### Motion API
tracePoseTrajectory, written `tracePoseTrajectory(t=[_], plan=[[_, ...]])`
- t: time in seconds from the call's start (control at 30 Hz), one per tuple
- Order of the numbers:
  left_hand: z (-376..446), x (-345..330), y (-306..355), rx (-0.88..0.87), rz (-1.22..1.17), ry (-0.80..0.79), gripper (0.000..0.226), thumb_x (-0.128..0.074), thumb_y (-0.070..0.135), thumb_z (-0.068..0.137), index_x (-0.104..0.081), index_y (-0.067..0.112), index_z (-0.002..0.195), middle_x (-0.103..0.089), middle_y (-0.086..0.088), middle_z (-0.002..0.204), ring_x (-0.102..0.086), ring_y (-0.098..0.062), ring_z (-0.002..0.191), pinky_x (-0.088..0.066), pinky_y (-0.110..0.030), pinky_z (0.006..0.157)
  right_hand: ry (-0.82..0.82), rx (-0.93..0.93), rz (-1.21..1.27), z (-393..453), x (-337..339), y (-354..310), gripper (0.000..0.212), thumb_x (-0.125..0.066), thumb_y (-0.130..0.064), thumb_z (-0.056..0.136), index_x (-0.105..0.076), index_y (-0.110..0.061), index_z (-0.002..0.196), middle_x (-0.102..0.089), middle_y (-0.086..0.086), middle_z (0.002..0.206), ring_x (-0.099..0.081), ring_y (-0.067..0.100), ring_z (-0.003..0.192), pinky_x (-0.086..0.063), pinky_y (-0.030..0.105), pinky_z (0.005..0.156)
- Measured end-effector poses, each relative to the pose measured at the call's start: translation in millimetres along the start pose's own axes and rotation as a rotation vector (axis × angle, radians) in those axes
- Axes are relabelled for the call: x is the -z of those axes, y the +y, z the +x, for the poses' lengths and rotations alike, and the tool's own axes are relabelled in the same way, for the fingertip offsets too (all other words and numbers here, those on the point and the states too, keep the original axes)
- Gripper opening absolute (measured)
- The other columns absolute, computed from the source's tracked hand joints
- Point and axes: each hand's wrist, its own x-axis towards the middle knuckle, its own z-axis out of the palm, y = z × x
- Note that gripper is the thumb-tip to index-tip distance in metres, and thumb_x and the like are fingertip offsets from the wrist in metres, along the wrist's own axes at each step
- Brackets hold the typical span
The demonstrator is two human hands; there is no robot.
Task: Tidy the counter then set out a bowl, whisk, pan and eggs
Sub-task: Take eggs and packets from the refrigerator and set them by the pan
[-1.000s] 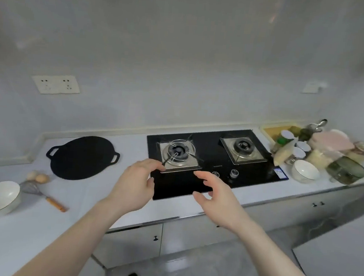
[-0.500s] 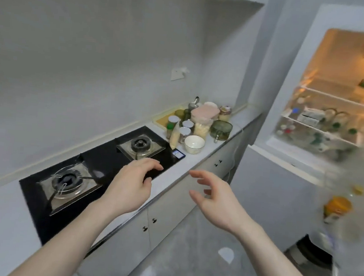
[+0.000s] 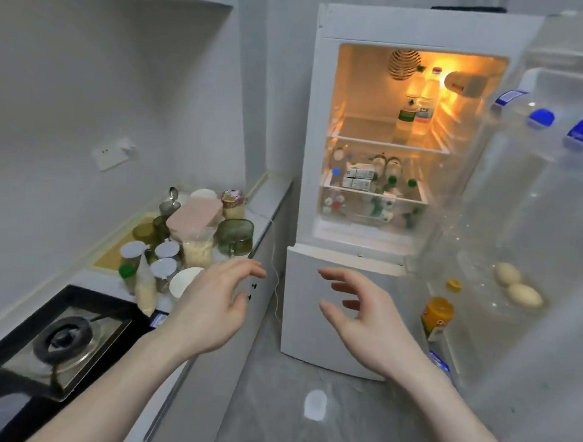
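Note:
Two pale eggs (image 3: 516, 288) lie in a clear tray on the open fridge door (image 3: 542, 212) at the right. My left hand (image 3: 215, 302) and my right hand (image 3: 362, 317) hover empty in front of me, fingers loosely spread, between the counter and the white fridge (image 3: 347, 295). A small white bowl (image 3: 182, 280) sits at the counter's near edge, partly hidden by my left hand. The pan, the whisk and the other bowl are out of view.
Jars, a pink-lidded box (image 3: 194, 215), a green glass mug (image 3: 236, 236) and a yellow tray (image 3: 113, 252) crowd the counter's right end. The gas hob (image 3: 61, 338) is at lower left. Bottles and cartons fill the lit fridge shelves. An orange jar (image 3: 437, 316) stands in the door.
My view has swung right from the hob to the open fridge. Both hands stayed raised and empty in front of me.

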Motion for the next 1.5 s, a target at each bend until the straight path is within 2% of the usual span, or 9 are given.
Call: tracePoseTrajectory(t=[0.17,0.43,0.63,0.77,0.87,1.07,1.2,1.37,1.5], plan=[[78,-34,16,-0.173,-0.045,-0.109,0.044,-0.057,0.007,0.089,-0.062,0.033,0.123,-0.055,0.020,0.137,-0.049,-0.007,0.128,-0.038,-0.028,0.109,0.179,-0.062,-0.036,14,38,21,0.041,-0.070,-0.021,0.092,-0.061,-0.038,0.128,-0.061,-0.028,0.126,-0.055,-0.007,0.117,-0.046,0.014,0.094],[167,-82,90,-0.374,-0.163,-0.160,0.042,-0.060,0.011,0.088,-0.060,0.034,0.123,-0.056,0.021,0.136,-0.048,-0.005,0.130,-0.033,-0.019,0.107,0.406,-0.111,-0.172,18,119,52,0.043,-0.073,-0.022,0.090,-0.062,-0.039,0.127,-0.061,-0.030,0.123,-0.056,-0.007,0.118,-0.047,0.017,0.094],[209,-111,155,-0.479,-0.263,-0.199,0.041,-0.059,0.015,0.090,-0.058,0.034,0.127,-0.057,0.020,0.132,-0.051,-0.004,0.123,-0.042,-0.030,0.105,0.478,-0.116,-0.345,15,170,75,0.045,-0.074,-0.025,0.089,-0.060,-0.037,0.130,-0.059,-0.027,0.124,-0.053,-0.008,0.119,-0.047,0.024,0.101],[236,-139,203,-0.560,-0.275,-0.274,0.039,-0.060,0.023,0.090,-0.058,0.036,0.127,-0.060,0.018,0.128,-0.056,-0.003,0.115,-0.047,-0.033,0.099,0.501,-0.159,-0.347,10,190,88,0.060,-0.074,-0.024,0.088,-0.048,-0.037,0.140,-0.047,-0.027,0.131,-0.042,-0.021,0.120,-0.035,0.000,0.094],[251,-162,234,-0.609,-0.262,-0.349,0.040,-0.061,0.025,0.089,-0.060,0.033,0.128,-0.061,0.013,0.129,-0.059,-0.006,0.112,-0.050,-0.035,0.097,0.479,-0.196,-0.307,7,196,98,0.073,-0.074,-0.024,0.089,-0.035,-0.036,0.150,-0.037,-0.026,0.141,-0.039,-0.023,0.121,-0.030,-0.005,0.092],[273,-202,277,-0.693,-0.144,-0.505,0.047,-0.061,0.032,0.084,-0.060,0.029,0.131,-0.064,0.009,0.131,-0.062,-0.013,0.111,-0.052,-0.037,0.094,0.458,-0.244,-0.272,7,203,115,0.094,-0.072,-0.031,0.088,-0.007,-0.046,0.155,-0.022,-0.041,0.136,-0.023,-0.026,0.130,-0.030,0.007,0.102],[279,-217,290,-0.742,-0.068,-0.598,0.047,-0.063,0.035,0.078,-0.061,0.031,0.125,-0.068,0.008,0.123,-0.063,-0.018,0.111,-0.052,-0.037,0.090,0.409,-0.270,-0.268,9,203,119,0.095,-0.071,-0.029,0.090,-0.004,-0.041,0.157,-0.005,-0.055,0.137,-0.014,-0.028,0.132,-0.029,0.022,0.113],[283,-230,298,-0.799,0.023,-0.607,0.038,-0.070,0.028,0.081,-0.061,0.027,0.119,-0.068,0.002,0.112,-0.063,-0.024,0.102,-0.044,-0.032,0.075,0.391,-0.305,-0.263,12,203,125,0.101,-0.070,-0.033,0.091,0.005,-0.041,0.157,0.003,-0.062,0.129,-0.010,-0.033,0.129,-0.021,0.013,0.110],[285,-231,297,-0.834,0.059,-0.564,0.037,-0.069,0.021,0.080,-0.060,0.024,0.116,-0.063,0.002,0.108,-0.061,-0.025,0.101,-0.046,-0.036,0.075,0.398,-0.307,-0.262,15,202,127,0.105,-0.070,-0.031,0.091,0.010,-0.039,0.158,-0.011,-0.040,0.142,-0.017,-0.016,0.138,-0.025,0.022,0.117]])
